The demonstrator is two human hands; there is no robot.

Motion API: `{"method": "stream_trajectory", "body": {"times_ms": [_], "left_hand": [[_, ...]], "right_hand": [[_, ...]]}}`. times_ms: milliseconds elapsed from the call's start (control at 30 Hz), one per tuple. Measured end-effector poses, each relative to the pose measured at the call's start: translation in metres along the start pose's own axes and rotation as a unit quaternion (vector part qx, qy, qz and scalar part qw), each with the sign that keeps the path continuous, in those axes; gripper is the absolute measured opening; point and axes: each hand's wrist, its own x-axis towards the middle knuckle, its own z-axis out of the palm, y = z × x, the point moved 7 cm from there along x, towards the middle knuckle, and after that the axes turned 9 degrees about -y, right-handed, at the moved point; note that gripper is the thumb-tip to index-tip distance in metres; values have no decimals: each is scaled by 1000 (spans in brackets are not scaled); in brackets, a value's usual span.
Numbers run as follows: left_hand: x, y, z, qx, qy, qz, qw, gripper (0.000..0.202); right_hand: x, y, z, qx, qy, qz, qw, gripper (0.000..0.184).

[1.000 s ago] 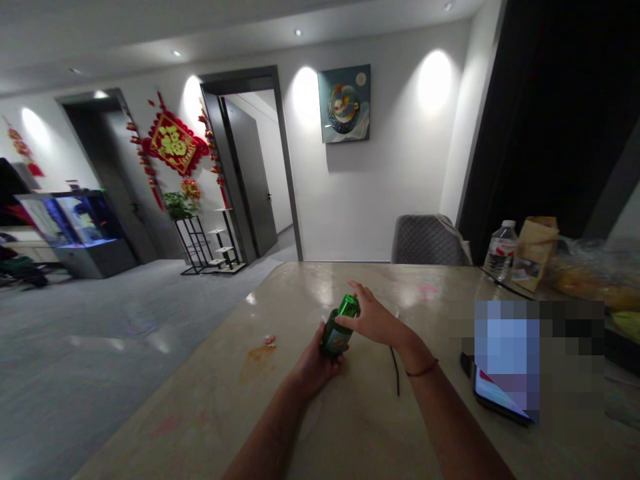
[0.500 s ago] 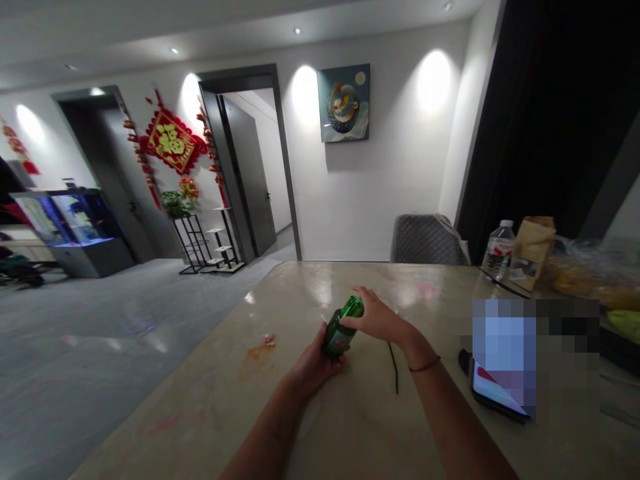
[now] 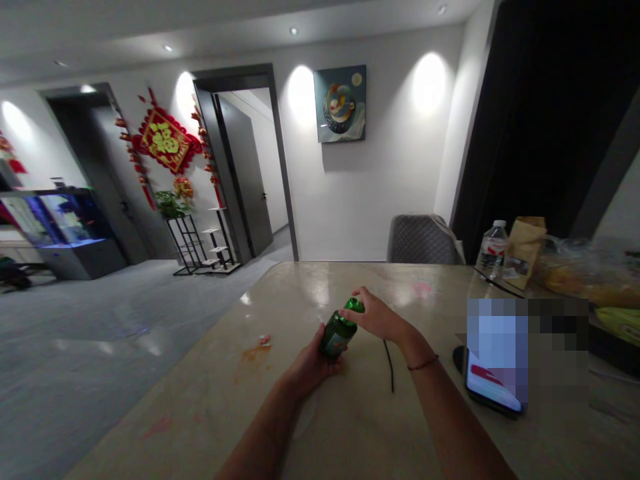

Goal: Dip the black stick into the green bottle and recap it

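A small dark green bottle [image 3: 334,335] with a pale label is tilted over the table, its shiny green top leaning up and to the right. My left hand [image 3: 320,360] wraps round the bottle's body from below and the left. At the upper end, my right hand [image 3: 375,313] has its thumb and fingers closed round the shiny green top [image 3: 355,305]. A dark cord bracelet [image 3: 423,364] circles the right wrist. The palm sides of both hands are partly hidden.
On the table [image 3: 200,393], a thin black cord [image 3: 389,367] lies below my right hand, and small pinkish bits [image 3: 264,340] sit left. To the right are a lit phone [image 3: 493,390], a water bottle [image 3: 493,250], a paper bag [image 3: 524,252] and plastic bags. A grey chair [image 3: 424,239] stands behind.
The view has shifted slightly, moving the surroundings leftward. Both hands stay on the bottle, and the shiny green top shows as a shorter shape between the right fingers.
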Motion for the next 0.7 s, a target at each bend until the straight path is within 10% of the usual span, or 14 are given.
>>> {"method": "stream_trajectory", "body": {"times_ms": [267, 467, 700], "left_hand": [[-1, 1, 0, 11, 24, -7, 1000, 51], [-1, 1, -1, 10, 16, -2, 1000, 51], [-1, 1, -1, 18, 25, -2, 1000, 51]], "right_hand": [[1, 0, -1, 29, -6, -34, 999, 60], [2, -5, -8, 17, 21, -18, 999, 24], [0, -7, -10, 42, 38, -35, 998, 48]]}}
